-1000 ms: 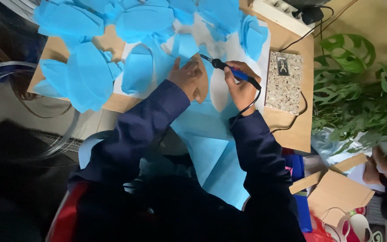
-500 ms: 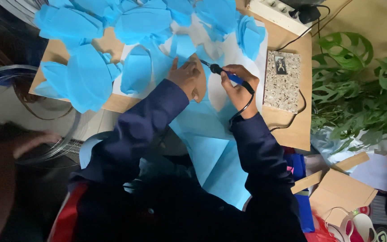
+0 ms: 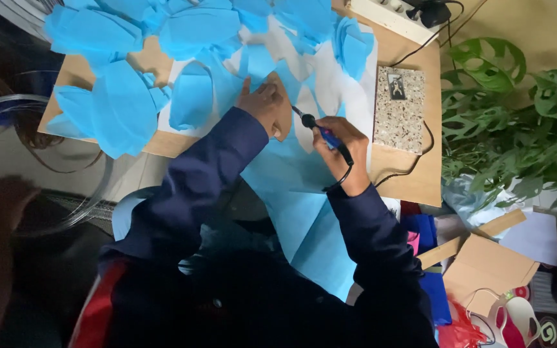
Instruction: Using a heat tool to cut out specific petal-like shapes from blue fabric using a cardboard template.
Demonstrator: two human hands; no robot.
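Covering wooden table (image 3: 414, 187): blue sheets (image 3: 124, 109).

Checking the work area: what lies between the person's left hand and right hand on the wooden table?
In the head view, blue sheet fabric over a white sheet, and the tip of the blue-handled corded tool in the right hand; the left hand presses the fabric.

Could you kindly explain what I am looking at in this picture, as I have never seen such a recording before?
There is no machine here: a person works with bare hands, filmed by a camera on their head looking down. The left hand presses flat on a blue sheet that hangs over the edge of a wooden board. The right hand holds a corded pen-like tool, its tip on the sheet. Many cut blue pieces lie across the board, with a speckled block at the right and a power strip at the far edge. A leafy plant stands beside the board, and a cardboard box lies below it.
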